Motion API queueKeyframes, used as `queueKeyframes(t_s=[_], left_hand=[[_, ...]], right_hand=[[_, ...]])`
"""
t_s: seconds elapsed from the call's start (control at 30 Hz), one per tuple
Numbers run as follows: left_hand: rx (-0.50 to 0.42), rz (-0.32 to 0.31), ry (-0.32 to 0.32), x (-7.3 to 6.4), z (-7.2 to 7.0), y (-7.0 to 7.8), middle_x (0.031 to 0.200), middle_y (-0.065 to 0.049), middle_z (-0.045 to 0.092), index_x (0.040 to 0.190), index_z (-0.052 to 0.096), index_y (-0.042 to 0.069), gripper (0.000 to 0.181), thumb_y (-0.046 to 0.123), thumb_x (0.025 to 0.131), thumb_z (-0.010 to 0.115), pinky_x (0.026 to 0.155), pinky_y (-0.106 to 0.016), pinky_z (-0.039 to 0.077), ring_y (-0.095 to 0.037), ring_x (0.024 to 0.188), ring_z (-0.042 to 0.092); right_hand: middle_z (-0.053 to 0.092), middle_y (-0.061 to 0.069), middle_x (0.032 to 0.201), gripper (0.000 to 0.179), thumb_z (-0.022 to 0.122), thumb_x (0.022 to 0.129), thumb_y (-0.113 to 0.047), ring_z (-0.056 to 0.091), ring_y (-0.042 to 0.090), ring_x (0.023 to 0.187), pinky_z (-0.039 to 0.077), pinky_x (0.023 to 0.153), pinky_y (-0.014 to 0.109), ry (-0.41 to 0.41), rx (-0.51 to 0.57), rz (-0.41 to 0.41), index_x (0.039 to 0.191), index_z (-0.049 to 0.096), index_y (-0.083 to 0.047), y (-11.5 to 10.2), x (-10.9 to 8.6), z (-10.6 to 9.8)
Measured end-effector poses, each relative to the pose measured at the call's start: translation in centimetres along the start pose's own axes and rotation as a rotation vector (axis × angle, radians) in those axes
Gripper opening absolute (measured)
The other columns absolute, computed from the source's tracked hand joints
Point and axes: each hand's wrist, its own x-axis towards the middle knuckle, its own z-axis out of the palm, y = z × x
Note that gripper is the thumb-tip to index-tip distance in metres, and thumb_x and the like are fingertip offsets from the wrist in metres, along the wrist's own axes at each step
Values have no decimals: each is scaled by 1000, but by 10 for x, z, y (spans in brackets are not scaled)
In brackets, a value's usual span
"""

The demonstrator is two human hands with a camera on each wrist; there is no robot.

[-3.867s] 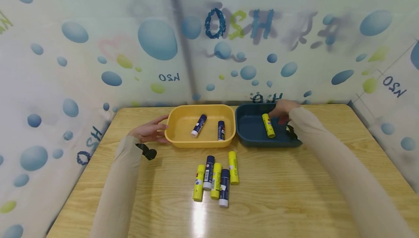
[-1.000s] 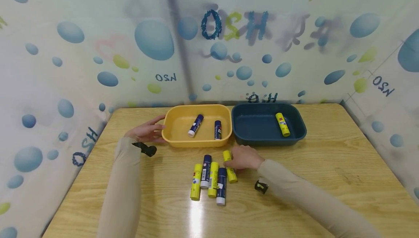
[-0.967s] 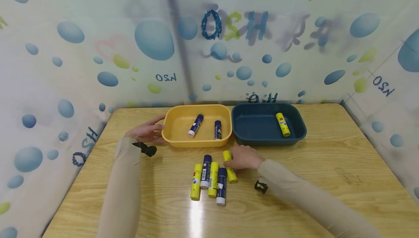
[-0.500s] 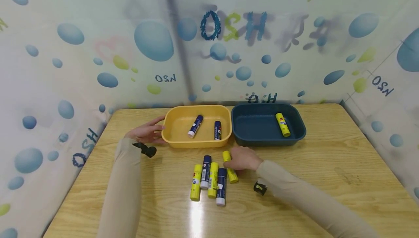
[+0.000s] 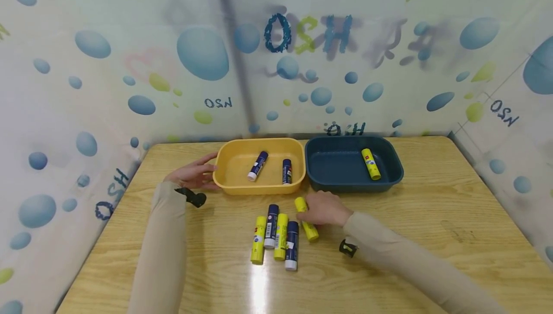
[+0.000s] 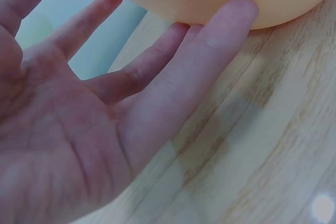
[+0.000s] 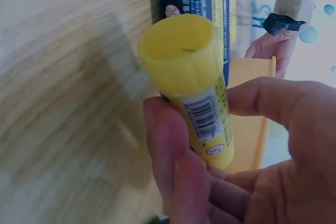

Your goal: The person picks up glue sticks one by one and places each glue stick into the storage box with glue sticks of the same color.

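My right hand [image 5: 326, 208] pinches a yellow glue stick [image 7: 202, 114] between thumb and fingers, just in front of the dark blue tray [image 5: 337, 188]. Its hollow end faces the right wrist camera. To its left on the table lie two yellow glue sticks [image 5: 258, 240] and two navy ones with white ends [image 5: 292, 246], side by side. With fingers spread, my left hand [image 5: 192, 174] touches the left end of the orange-yellow tray [image 5: 259, 190]; the left wrist view shows the fingertips [image 6: 239, 11] against its wall. Inside that tray are two navy glue sticks [image 5: 258, 166].
One yellow glue stick [image 5: 370, 164] lies in the right part of the dark blue tray. Both trays stand side by side at the back of the wooden table [image 5: 410, 247], before a patterned curtain [image 5: 276, 83]. Dark bands with small devices [image 5: 347, 247] sit at the wrists.
My right hand has come from the dark blue tray to a yellow glue stick on the table and grips it, tilting its lower end rightward. The left hand stays at the orange-yellow tray.
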Motion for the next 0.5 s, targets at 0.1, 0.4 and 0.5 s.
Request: queueKeyframes(t_s=[0.1, 0.4, 0.5], left_hand=[[5, -2, 1, 0, 0, 0, 150, -16, 21, 156, 10, 27, 67, 9, 102, 46, 100, -54, 41, -30, 120, 46], [23, -7, 3, -1, 0, 2, 148, -18, 22, 156, 10, 26, 65, 8, 103, 43, 102, -55, 38, -30, 118, 48], [23, -12, 9, -2, 1, 2, 148, -18, 22, 156, 10, 26, 66, 8, 103, 44, 102, -55, 38, -30, 118, 48]], right_hand=[[59, 2, 67, 28, 68, 88, -36, 61, 17, 56, 46, 48, 23, 6, -16, -1, 83, 59, -10, 0, -2, -5], [58, 2, 66, 26, 67, 89, -33, 61, 17, 54, 46, 47, 23, 36, -44, -29, 85, 57, -10, -2, -9, -22], [58, 3, 67, 26, 67, 89, -33, 61, 18, 56, 48, 48, 23, 32, -35, -22, 87, 57, -9, -2, -10, -28]])
